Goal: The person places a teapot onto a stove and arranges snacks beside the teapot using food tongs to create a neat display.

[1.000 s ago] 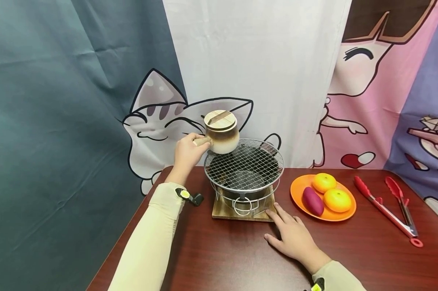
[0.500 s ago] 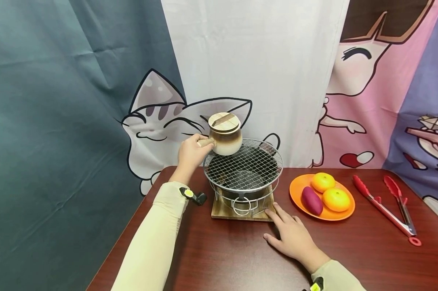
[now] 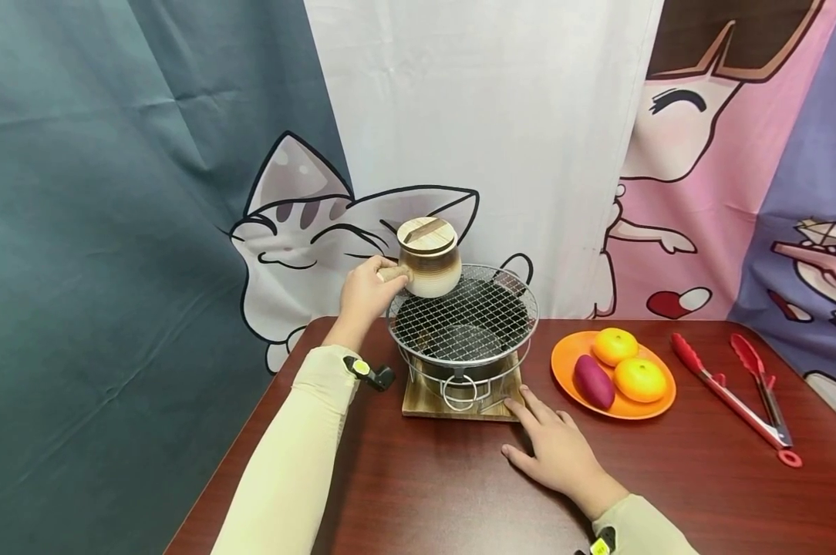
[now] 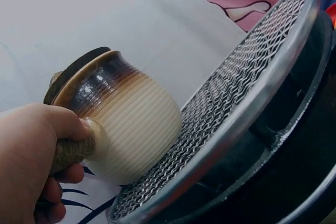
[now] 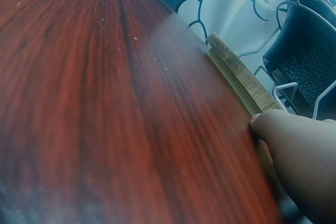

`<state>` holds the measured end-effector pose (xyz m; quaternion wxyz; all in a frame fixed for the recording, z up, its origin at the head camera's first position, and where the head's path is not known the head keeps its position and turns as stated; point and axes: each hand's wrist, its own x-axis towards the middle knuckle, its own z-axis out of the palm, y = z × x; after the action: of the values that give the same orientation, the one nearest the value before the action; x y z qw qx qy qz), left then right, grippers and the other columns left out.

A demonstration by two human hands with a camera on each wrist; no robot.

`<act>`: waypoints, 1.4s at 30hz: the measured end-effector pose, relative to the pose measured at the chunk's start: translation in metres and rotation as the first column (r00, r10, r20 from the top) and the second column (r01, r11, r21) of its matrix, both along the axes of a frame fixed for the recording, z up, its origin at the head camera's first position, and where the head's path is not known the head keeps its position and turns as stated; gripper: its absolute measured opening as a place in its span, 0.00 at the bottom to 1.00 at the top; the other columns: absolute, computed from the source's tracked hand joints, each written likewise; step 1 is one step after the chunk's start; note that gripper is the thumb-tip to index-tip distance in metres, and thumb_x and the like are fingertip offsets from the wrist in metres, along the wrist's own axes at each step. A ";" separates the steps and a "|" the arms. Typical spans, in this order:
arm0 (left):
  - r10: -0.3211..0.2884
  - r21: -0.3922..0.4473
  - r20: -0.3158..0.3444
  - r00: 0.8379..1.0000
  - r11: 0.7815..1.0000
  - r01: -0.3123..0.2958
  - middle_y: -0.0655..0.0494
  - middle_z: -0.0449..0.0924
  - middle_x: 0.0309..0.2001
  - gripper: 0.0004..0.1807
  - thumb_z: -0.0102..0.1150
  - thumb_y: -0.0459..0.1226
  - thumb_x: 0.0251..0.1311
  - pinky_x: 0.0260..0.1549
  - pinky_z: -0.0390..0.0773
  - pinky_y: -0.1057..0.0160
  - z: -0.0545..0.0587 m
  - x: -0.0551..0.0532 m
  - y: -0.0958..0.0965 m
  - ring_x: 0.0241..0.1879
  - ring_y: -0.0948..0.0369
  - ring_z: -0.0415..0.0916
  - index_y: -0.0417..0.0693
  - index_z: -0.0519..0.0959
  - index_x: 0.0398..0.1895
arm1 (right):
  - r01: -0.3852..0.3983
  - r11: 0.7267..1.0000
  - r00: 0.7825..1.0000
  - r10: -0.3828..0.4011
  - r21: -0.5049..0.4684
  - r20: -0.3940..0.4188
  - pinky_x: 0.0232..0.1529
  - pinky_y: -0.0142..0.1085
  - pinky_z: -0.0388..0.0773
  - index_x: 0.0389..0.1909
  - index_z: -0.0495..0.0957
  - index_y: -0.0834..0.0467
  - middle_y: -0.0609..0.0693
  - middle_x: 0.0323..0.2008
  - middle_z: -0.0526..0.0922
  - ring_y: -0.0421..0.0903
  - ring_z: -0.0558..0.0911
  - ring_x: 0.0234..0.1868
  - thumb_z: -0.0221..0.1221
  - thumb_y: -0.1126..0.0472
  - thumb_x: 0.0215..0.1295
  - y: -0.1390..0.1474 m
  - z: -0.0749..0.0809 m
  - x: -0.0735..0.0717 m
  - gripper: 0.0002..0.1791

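My left hand [image 3: 368, 291] grips the rope-wrapped side handle of a small ceramic teapot [image 3: 432, 271], brown at the top and cream below. A round wooden lid [image 3: 418, 231] with a darker bar sits on it. In the left wrist view, the pot's base [image 4: 142, 156] meets the left part of the wire mesh [image 4: 226, 98] on a round black grill [image 3: 453, 371]. The grill stands on a square wooden board [image 3: 428, 402]. My right hand [image 3: 553, 451] lies with fingers spread, fingertips on the board's front right corner and thumb near the table.
An orange plate [image 3: 562, 368] to the right bears two mandarins [image 3: 640, 379] and a purple sweet potato [image 3: 594, 381]. Red-tipped tongs [image 3: 733, 405] lie spread at the far right of the dark red table [image 3: 418, 478]. A printed curtain [image 3: 515, 116] hangs right behind.
My left hand has carried the teapot slightly right and down onto the mesh, and over the last half second it barely moves. The right hand stays at the board.
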<state>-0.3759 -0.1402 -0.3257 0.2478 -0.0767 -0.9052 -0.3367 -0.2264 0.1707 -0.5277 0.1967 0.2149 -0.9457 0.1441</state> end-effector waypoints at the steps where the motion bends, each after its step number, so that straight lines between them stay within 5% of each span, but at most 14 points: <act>1: 0.001 -0.012 0.011 1.000 1.000 -0.001 0.52 0.86 0.41 0.18 0.69 0.52 0.54 0.35 0.77 0.51 0.001 0.000 0.000 0.37 0.52 0.81 0.55 0.83 0.43 | -0.001 1.000 1.000 0.001 0.000 -0.001 0.57 0.63 0.71 0.68 0.73 0.54 0.60 0.72 0.68 0.57 0.78 0.62 0.67 0.38 0.56 0.000 0.000 0.000 0.41; 7: 0.000 -0.070 0.078 0.997 0.998 0.006 0.51 0.84 0.44 0.20 0.60 0.55 0.58 0.38 0.77 0.49 0.008 0.002 -0.001 0.39 0.51 0.79 0.57 0.81 0.48 | 0.001 1.000 1.000 -0.001 0.003 0.006 0.57 0.63 0.71 0.68 0.73 0.53 0.61 0.72 0.67 0.57 0.78 0.62 0.67 0.38 0.56 0.001 0.000 -0.001 0.41; 12: -0.008 0.003 0.114 0.993 1.000 0.008 0.50 0.82 0.54 0.26 0.58 0.57 0.60 0.44 0.77 0.47 0.006 0.006 -0.002 0.43 0.50 0.79 0.56 0.78 0.56 | -0.001 1.000 1.000 0.001 0.001 0.008 0.57 0.63 0.71 0.68 0.73 0.53 0.61 0.72 0.67 0.57 0.78 0.62 0.67 0.38 0.56 0.001 0.000 0.000 0.41; 16: -0.037 0.077 0.096 0.995 0.997 0.030 0.50 0.81 0.57 0.27 0.54 0.56 0.65 0.49 0.76 0.47 0.002 0.009 -0.007 0.49 0.49 0.79 0.55 0.74 0.62 | -0.007 1.000 1.000 0.007 0.004 0.008 0.57 0.63 0.71 0.68 0.73 0.54 0.61 0.72 0.67 0.57 0.78 0.62 0.67 0.38 0.56 0.000 0.000 0.000 0.41; 20: -0.072 0.088 0.042 0.997 0.994 0.068 0.45 0.82 0.49 0.28 0.46 0.55 0.71 0.45 0.76 0.44 -0.001 0.015 -0.014 0.44 0.46 0.79 0.54 0.68 0.68 | -0.004 1.000 1.000 0.004 -0.001 0.006 0.57 0.64 0.70 0.68 0.73 0.53 0.61 0.72 0.67 0.57 0.78 0.62 0.67 0.38 0.56 -0.001 0.000 0.000 0.41; 29: -0.031 -0.038 -0.084 0.996 0.999 0.028 0.50 0.81 0.43 0.35 0.40 0.58 0.70 0.34 0.75 0.43 -0.016 0.034 -0.029 0.37 0.50 0.80 0.58 0.55 0.77 | -0.003 1.000 1.000 0.003 0.002 0.000 0.57 0.62 0.71 0.68 0.73 0.53 0.61 0.72 0.67 0.57 0.78 0.62 0.67 0.38 0.56 0.000 0.001 0.000 0.41; 35: -0.048 0.016 -0.064 0.997 0.999 0.049 0.50 0.83 0.49 0.32 0.40 0.54 0.70 0.38 0.76 0.43 -0.027 0.044 -0.039 0.43 0.50 0.84 0.57 0.58 0.76 | -0.003 1.000 1.000 0.003 0.002 0.000 0.57 0.63 0.71 0.68 0.73 0.53 0.60 0.72 0.67 0.57 0.78 0.62 0.67 0.38 0.56 0.001 0.000 0.000 0.41; 42: -0.028 -0.014 -0.013 1.000 1.000 0.027 0.47 0.83 0.54 0.29 0.39 0.53 0.74 0.44 0.75 0.37 -0.049 0.052 -0.046 0.51 0.45 0.82 0.56 0.61 0.74 | -0.002 1.000 1.000 0.002 -0.012 0.001 0.57 0.64 0.70 0.68 0.73 0.53 0.60 0.72 0.67 0.57 0.79 0.62 0.68 0.39 0.56 0.001 0.000 0.000 0.41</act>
<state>-0.3238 -0.1862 -0.3743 0.2485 -0.0930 -0.9046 -0.3335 -0.2263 0.1714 -0.5278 0.1976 0.2145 -0.9447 0.1502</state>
